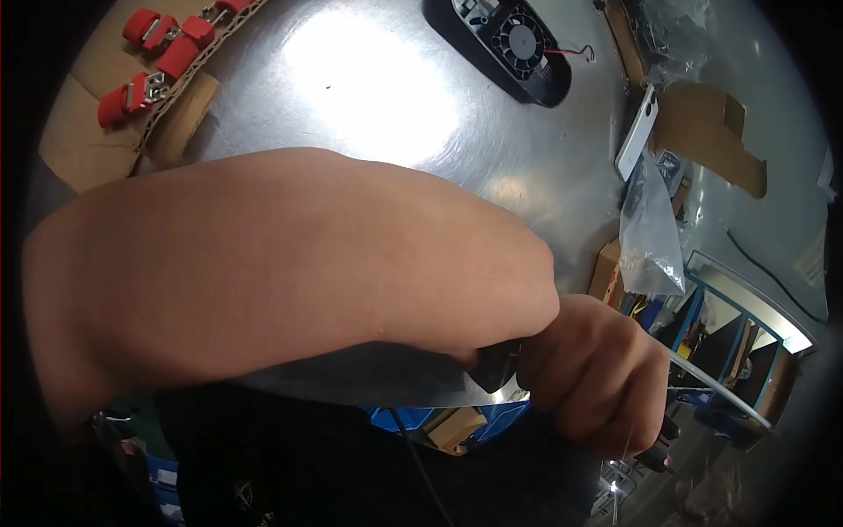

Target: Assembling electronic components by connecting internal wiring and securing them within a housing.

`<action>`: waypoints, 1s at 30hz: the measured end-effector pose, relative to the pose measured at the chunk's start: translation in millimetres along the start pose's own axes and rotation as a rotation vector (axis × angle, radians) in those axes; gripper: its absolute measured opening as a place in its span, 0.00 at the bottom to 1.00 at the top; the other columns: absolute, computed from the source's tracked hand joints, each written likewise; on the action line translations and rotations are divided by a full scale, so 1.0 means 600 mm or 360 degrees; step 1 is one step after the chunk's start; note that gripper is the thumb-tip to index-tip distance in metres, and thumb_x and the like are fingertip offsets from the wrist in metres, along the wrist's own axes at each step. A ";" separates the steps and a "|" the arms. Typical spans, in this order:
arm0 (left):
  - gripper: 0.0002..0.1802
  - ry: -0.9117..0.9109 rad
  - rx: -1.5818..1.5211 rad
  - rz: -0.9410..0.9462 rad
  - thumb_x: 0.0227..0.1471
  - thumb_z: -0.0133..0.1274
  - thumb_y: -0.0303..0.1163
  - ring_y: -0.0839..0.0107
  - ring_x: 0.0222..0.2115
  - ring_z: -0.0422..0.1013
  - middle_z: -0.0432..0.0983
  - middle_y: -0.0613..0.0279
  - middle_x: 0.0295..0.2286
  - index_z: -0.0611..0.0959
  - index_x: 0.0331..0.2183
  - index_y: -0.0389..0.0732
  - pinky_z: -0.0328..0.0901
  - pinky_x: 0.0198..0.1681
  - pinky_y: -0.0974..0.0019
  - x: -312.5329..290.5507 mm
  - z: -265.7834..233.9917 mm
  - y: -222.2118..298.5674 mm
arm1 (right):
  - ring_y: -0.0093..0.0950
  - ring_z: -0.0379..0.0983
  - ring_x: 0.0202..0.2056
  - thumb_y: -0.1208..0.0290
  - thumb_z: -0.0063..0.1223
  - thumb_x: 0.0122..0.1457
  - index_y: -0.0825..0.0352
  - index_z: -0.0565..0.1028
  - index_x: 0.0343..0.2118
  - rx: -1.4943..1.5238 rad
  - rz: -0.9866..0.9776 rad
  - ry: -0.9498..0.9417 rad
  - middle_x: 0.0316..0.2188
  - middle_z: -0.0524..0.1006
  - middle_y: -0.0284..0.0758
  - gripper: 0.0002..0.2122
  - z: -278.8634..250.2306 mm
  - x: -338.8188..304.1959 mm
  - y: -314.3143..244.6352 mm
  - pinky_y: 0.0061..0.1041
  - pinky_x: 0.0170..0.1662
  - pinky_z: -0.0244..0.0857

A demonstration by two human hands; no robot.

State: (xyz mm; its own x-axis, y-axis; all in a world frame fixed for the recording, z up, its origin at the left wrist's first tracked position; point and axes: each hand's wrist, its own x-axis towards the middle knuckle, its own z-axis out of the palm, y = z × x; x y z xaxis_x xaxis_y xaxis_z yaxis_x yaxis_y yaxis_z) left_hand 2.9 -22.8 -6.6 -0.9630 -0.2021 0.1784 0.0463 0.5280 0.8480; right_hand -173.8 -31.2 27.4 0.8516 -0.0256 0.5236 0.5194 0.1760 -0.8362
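Observation:
My left forearm (290,255) crosses the view from the left edge, over the near side of a metal table (544,158). Its wrist is sharply bent, and my left hand (537,307) is mostly concealed; only a bit of finger shows below the forearm. Close by, my right hand (606,378) is a closed fist with its forearm out of sight. A dark pointed object (496,366) shows between the hands, against the fist. Another dark part (657,452) sticks out below the fist. Whether these belong to one thing I cannot tell.
Red rolled straps (180,57) with metal buckles lie in a cardboard box at far left. A black housing with a fan (520,40) and loose wires rests at the back. Rightward are a white phone (637,132), a clear plastic bag (652,233) and cardboard (711,132).

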 end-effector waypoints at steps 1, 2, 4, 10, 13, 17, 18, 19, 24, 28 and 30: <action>0.12 0.0026 -0.0021 -0.0058 0.51 0.63 0.33 0.53 0.46 0.75 0.78 0.50 0.40 0.87 0.33 0.32 0.72 0.49 0.56 -0.003 0.012 -0.006 | 0.27 0.64 0.13 0.75 0.48 0.64 0.70 0.73 0.22 0.0032 -0.0005 -0.0045 0.20 0.71 0.42 0.12 -0.001 0.001 0.001 0.23 0.13 0.52; 0.11 0.0046 -0.0040 -0.0113 0.52 0.63 0.32 0.53 0.45 0.75 0.78 0.50 0.40 0.87 0.32 0.32 0.72 0.48 0.56 -0.007 0.021 -0.010 | 0.27 0.64 0.13 0.75 0.48 0.64 0.70 0.73 0.22 0.0035 -0.0011 -0.0051 0.20 0.71 0.42 0.12 -0.002 0.001 0.003 0.23 0.13 0.52; 0.11 0.0037 -0.0002 -0.0077 0.51 0.64 0.32 0.53 0.45 0.74 0.77 0.50 0.40 0.87 0.33 0.33 0.71 0.48 0.56 0.000 0.017 -0.010 | 0.28 0.64 0.12 0.71 0.45 0.70 0.69 0.73 0.23 0.0077 0.0044 0.0117 0.20 0.72 0.41 0.16 0.010 -0.008 -0.008 0.25 0.14 0.53; 0.15 0.0398 0.0167 0.0079 0.49 0.66 0.32 0.52 0.45 0.75 0.77 0.52 0.39 0.84 0.36 0.34 0.72 0.48 0.54 -0.016 0.024 -0.012 | 0.18 0.73 0.22 0.52 0.59 0.67 0.56 0.67 0.46 -0.0720 -0.0057 0.1395 0.25 0.70 0.26 0.17 0.083 -0.035 -0.057 0.21 0.23 0.69; 0.26 0.0488 0.0171 0.0020 0.44 0.70 0.37 0.54 0.40 0.73 0.73 0.56 0.36 0.80 0.44 0.40 0.69 0.43 0.53 -0.003 0.028 -0.009 | 0.17 0.64 0.19 0.46 0.57 0.65 0.58 0.66 0.45 -0.1105 -0.0230 0.1668 0.25 0.64 0.26 0.21 0.129 -0.045 -0.072 0.18 0.20 0.59; 0.28 0.0499 0.0227 -0.0034 0.41 0.71 0.37 0.55 0.39 0.73 0.73 0.56 0.35 0.81 0.45 0.40 0.68 0.41 0.55 0.001 0.043 0.001 | 0.25 0.64 0.21 0.40 0.52 0.65 0.62 0.61 0.48 -0.1164 -0.0613 0.1823 0.29 0.65 0.34 0.27 0.169 -0.055 -0.023 0.25 0.26 0.60; 0.26 0.0562 0.0257 -0.0070 0.41 0.71 0.38 0.54 0.39 0.73 0.73 0.55 0.35 0.81 0.41 0.38 0.70 0.42 0.55 0.003 0.047 0.007 | 0.25 0.63 0.20 0.39 0.53 0.65 0.62 0.60 0.48 -0.1186 -0.0706 0.1819 0.29 0.66 0.35 0.28 0.173 -0.052 -0.010 0.26 0.27 0.61; 0.24 0.0630 0.0287 -0.0108 0.41 0.71 0.39 0.54 0.40 0.73 0.73 0.55 0.36 0.82 0.38 0.37 0.71 0.44 0.55 0.005 0.050 0.011 | 0.25 0.63 0.20 0.39 0.53 0.65 0.62 0.60 0.48 -0.1204 -0.0730 0.1836 0.29 0.66 0.35 0.28 0.177 -0.047 -0.004 0.26 0.27 0.61; 0.26 0.0696 0.0331 -0.0147 0.40 0.72 0.38 0.55 0.37 0.73 0.74 0.55 0.34 0.83 0.40 0.37 0.70 0.41 0.56 0.009 0.064 0.016 | 0.25 0.62 0.22 0.38 0.56 0.63 0.57 0.64 0.48 -0.1306 -0.0478 0.1872 0.29 0.64 0.32 0.27 0.189 -0.047 0.010 0.27 0.30 0.57; 0.26 0.0783 0.0341 -0.0139 0.39 0.73 0.36 0.56 0.36 0.73 0.74 0.56 0.34 0.83 0.42 0.38 0.69 0.39 0.57 0.007 0.070 0.017 | 0.26 0.62 0.22 0.34 0.51 0.63 0.57 0.64 0.47 -0.1180 -0.0350 0.1906 0.29 0.64 0.33 0.28 0.184 -0.052 0.014 0.29 0.30 0.57; 0.27 0.0787 0.0332 -0.0148 0.39 0.73 0.36 0.56 0.36 0.73 0.74 0.56 0.34 0.83 0.42 0.38 0.69 0.39 0.57 0.008 0.071 0.018 | 0.27 0.62 0.22 0.34 0.49 0.64 0.57 0.64 0.46 -0.1202 -0.0318 0.1929 0.29 0.64 0.33 0.28 0.184 -0.055 0.012 0.31 0.30 0.57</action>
State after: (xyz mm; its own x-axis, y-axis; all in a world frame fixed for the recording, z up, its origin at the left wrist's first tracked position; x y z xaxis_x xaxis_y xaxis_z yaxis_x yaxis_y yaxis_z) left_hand -12.6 17.2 -17.9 -0.7183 -0.5933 0.3633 -0.1354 0.6314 0.7635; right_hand -205.8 79.3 22.3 0.0970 -0.8591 0.5025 0.2207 -0.4738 -0.8525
